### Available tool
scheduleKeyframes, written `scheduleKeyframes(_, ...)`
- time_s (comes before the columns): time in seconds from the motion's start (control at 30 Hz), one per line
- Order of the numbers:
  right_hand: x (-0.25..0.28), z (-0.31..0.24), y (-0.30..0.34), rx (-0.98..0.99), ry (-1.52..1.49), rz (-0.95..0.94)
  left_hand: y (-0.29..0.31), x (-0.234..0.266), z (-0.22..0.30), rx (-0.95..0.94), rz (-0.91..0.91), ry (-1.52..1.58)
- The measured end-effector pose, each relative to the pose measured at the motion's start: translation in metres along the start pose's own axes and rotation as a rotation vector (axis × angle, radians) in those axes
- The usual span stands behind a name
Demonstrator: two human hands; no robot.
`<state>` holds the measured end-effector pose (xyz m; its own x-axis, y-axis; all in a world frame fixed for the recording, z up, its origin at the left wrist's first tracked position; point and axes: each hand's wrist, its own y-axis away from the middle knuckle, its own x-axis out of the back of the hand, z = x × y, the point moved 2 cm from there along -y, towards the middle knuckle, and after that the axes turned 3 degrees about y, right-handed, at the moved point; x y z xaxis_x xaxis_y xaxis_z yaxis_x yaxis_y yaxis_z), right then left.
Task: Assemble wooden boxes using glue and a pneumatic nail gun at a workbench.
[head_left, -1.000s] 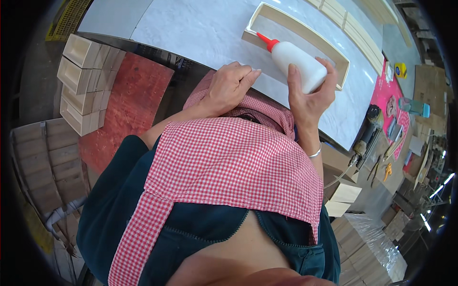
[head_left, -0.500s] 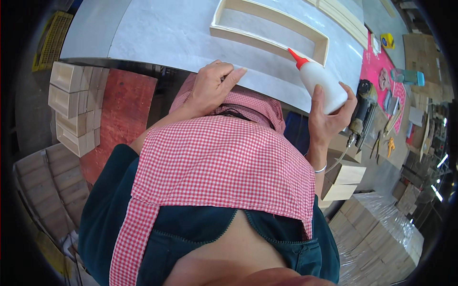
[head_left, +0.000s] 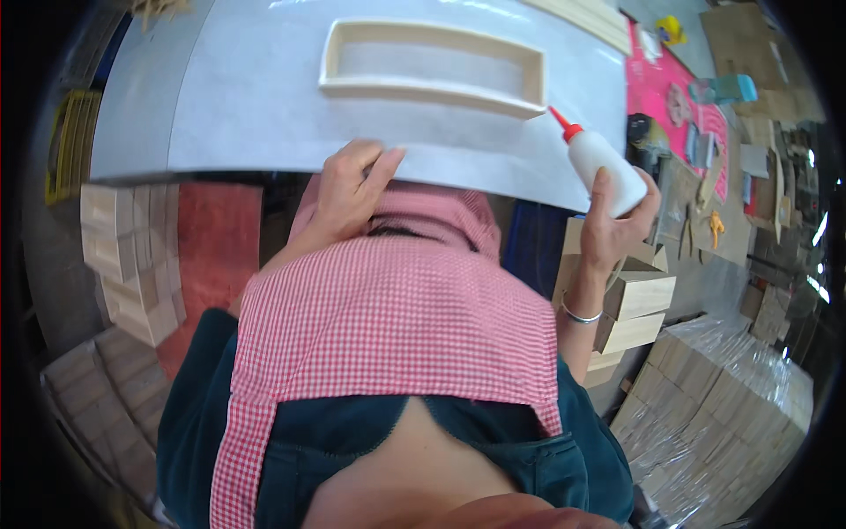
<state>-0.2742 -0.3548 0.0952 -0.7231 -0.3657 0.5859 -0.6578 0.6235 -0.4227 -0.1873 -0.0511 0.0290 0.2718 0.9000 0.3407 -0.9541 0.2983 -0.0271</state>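
Note:
My right hand (head_left: 621,220) is closed round a white glue bottle (head_left: 608,172) with a red pointed nozzle. The nozzle points up and left, its tip close to the near right corner of a long, narrow, pale wooden frame (head_left: 432,93) on the light grey worktable (head_left: 264,132). At the table's front edge, my left hand (head_left: 351,187) is loosely closed, fingers curled under and thumb stretched toward the right. Nothing shows in it, though its palm is hidden.
Wooden strips (head_left: 582,22) lie at the table's far right. A pink sheet (head_left: 665,97) with small items lies beyond the right edge. Wooden boxes stand beside a red board (head_left: 220,247) on the left. Stacked boxes (head_left: 639,295) and a plastic-wrapped stack (head_left: 714,379) stand on the right.
The whole view has shifted, with the frame and table now further left. The nozzle tip, earlier over the frame's near side, is now just off its right corner. Both hands keep their grip shapes.

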Motion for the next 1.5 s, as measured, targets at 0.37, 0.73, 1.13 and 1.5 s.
scheduleKeyframes(0.37,-0.023,0.136,-0.209,-0.024,0.258,0.256,-0.015,0.005,0.004,0.020,0.044,-0.057)
scheduleKeyframes(0.73,-0.089,0.237,-0.301,-0.236,0.560,-0.132,-0.039,0.000,-0.007,0.180,0.114,-0.116)
scheduleKeyframes(1.13,0.205,0.296,-0.037,-0.630,0.999,0.477,-0.057,0.015,-0.016,0.181,-0.024,-0.241)
scheduleKeyframes(1.5,0.206,0.284,0.033,-1.225,0.956,-0.026,-0.027,0.020,-0.013,0.035,-0.019,-0.017)
